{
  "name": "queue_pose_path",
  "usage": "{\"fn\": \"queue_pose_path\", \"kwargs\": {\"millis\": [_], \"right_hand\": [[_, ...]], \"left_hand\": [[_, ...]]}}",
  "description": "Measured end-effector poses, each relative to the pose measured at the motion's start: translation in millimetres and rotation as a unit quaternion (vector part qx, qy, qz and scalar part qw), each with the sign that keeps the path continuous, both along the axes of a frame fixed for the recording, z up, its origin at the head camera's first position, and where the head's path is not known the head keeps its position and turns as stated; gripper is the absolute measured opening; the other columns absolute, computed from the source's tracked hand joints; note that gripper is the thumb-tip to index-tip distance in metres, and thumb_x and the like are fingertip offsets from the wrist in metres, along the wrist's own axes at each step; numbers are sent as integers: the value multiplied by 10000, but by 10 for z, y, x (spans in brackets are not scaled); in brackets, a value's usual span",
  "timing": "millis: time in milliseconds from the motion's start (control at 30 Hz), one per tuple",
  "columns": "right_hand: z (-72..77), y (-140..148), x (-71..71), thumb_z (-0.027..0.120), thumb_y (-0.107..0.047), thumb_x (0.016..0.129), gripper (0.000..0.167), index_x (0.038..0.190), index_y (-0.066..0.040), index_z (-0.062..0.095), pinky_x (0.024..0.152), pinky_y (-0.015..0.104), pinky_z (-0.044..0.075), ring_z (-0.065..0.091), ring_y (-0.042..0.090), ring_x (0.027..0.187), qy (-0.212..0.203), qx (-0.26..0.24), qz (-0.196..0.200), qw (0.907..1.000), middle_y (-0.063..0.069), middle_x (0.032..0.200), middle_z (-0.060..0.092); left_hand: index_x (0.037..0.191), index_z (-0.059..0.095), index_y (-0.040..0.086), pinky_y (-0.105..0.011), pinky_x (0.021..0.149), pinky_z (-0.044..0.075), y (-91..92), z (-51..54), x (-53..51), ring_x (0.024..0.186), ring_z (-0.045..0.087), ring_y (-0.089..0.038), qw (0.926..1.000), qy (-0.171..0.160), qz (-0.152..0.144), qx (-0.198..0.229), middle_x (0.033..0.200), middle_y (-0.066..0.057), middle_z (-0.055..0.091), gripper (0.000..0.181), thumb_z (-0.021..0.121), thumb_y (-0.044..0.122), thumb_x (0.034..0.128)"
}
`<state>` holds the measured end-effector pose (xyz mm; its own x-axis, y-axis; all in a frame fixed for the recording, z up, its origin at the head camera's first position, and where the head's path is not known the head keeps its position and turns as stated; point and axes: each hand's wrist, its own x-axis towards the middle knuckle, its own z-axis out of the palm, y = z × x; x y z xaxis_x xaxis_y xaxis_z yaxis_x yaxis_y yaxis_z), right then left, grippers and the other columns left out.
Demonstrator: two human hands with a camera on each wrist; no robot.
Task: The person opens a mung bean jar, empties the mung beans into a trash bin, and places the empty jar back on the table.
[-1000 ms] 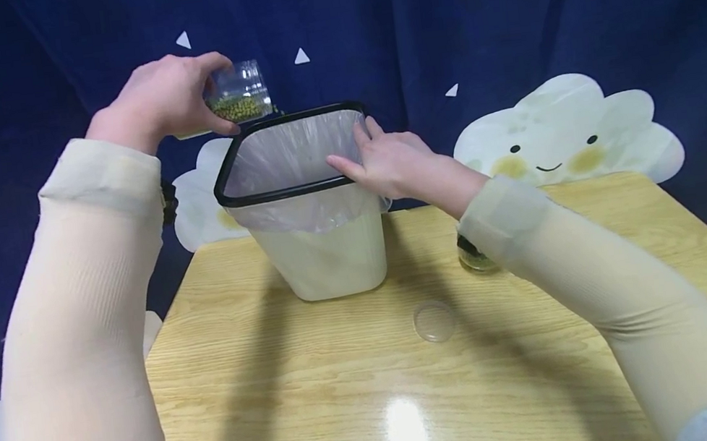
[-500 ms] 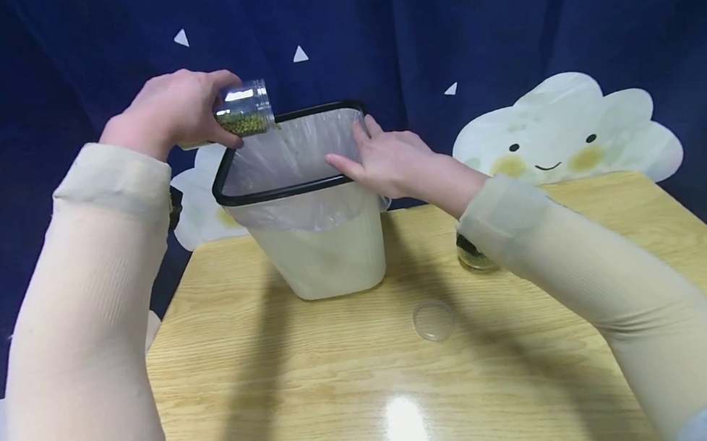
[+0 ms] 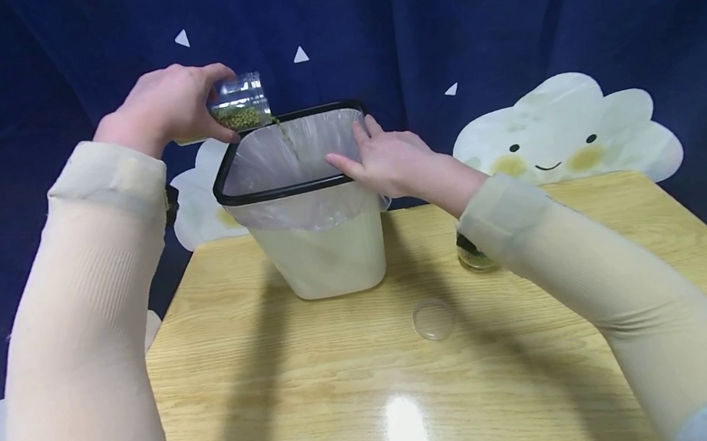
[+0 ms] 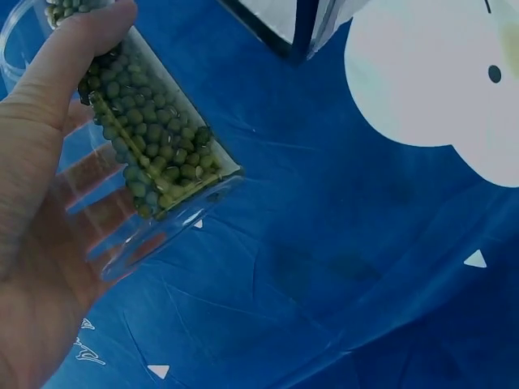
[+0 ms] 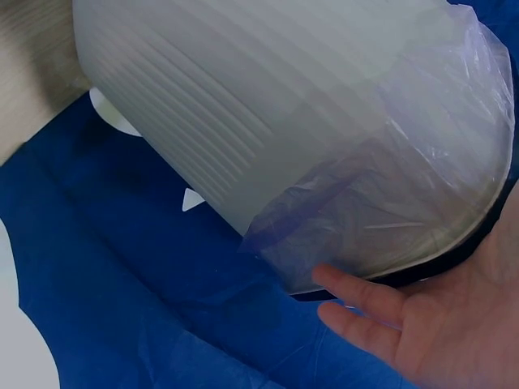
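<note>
The left hand (image 3: 167,107) wraps thumb and fingers around a clear jar (image 3: 249,90), gripping it tipped on its side above the back left part of the bin's black rim (image 3: 278,194). Small green beans (image 4: 154,134) lie along the jar's lower side, and a thin string of them drops from its mouth into the bin (image 3: 332,263) (a clear plastic liner (image 3: 255,162) folds over its edge). On the bin's right side, the right hand (image 3: 396,165) rests against the rim with fingers extended, not clenched. Near the bin's foot, forward and to the right, a clear disc (image 3: 433,320) lies on the wooden table (image 3: 321,391); farther right of the bin is a small container (image 3: 474,258), partly hidden by the right sleeve (image 3: 595,273). Behind the bin hangs a blue curtain (image 3: 342,3).
</note>
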<state>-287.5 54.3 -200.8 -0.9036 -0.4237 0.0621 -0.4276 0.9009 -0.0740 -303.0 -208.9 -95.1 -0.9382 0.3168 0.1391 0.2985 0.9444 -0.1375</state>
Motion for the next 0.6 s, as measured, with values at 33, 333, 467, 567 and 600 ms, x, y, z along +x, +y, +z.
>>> {"fn": "queue_pose_path", "kwargs": {"millis": [33, 333, 467, 567, 600], "right_hand": [[0, 0, -1, 105, -693, 953, 921, 1534, 22, 108, 1069, 493, 330, 326, 388, 1369, 7, 3, 3, 10000, 247, 1580, 87], [14, 12, -4, 93, -699, 947, 954, 1514, 68, 124, 1085, 469, 317, 244, 360, 1411, -30, 70, -23, 10000, 247, 1582, 66], [17, 15, -2, 89, -697, 948, 955, 1511, 74, 124, 1087, 465, 315, 228, 353, 1418, -41, 89, -11, 10000, 246, 1581, 64], [19, 14, -1, 95, -694, 951, 952, 1510, 75, 131, 1085, 465, 317, 233, 350, 1417, -17, 74, -37, 10000, 243, 1582, 70], [18, 13, -1, 97, -694, 951, 951, 1510, 74, 133, 1084, 465, 318, 235, 351, 1416, -16, 66, -42, 10000, 243, 1582, 72]], "left_hand": [[1477, 366, 99, -594, 978, 390, -2, 1, 1, 1063, 495, -417, 10000, -4, -5, 9, 1249, -273, 540, 837, 804, 303, 794], [1507, 318, 111, -597, 1009, 369, 33, 109, 38, 1112, 475, -424, 9997, 210, -2, 91, 1279, -280, 516, 869, 790, 322, 808], [1512, 304, 112, -596, 1018, 361, 38, 134, 50, 1131, 465, -430, 9994, 320, 3, 109, 1289, -285, 505, 868, 778, 325, 817], [1510, 308, 112, -605, 1012, 362, 40, 109, 46, 1120, 466, -433, 9998, 182, 23, 20, 1294, -286, 501, 865, 782, 317, 817], [1509, 311, 110, -608, 1005, 368, 41, 92, 43, 1114, 467, -436, 9999, 98, 33, -31, 1295, -288, 499, 867, 786, 315, 814]]}}
